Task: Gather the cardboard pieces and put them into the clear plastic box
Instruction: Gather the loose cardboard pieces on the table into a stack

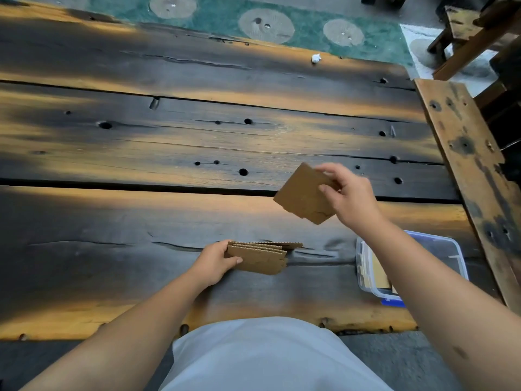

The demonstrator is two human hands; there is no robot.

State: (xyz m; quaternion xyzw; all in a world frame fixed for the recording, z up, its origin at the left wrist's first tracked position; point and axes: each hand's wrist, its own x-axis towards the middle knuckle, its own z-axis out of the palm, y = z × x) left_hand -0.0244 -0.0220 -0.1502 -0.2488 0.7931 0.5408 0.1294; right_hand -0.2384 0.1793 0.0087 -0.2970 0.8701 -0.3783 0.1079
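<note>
My left hand [215,262] grips a small stack of brown cardboard pieces [260,256] standing on edge on the dark wooden table, near its front. Up and to the right, my right hand [349,193] holds a single square cardboard piece [303,194] in the air, pinched at its right corner. The clear plastic box [451,249] with a blue rim clip lies at the table's right front, partly hidden by my right forearm. Some cardboard lies inside the box at its left end.
The wide plank table [197,131] has holes and cracks. A small white crumpled scrap [315,58] lies near its far edge. A wooden bench [468,153] runs along the right side. A green patterned rug [282,21] covers the floor beyond.
</note>
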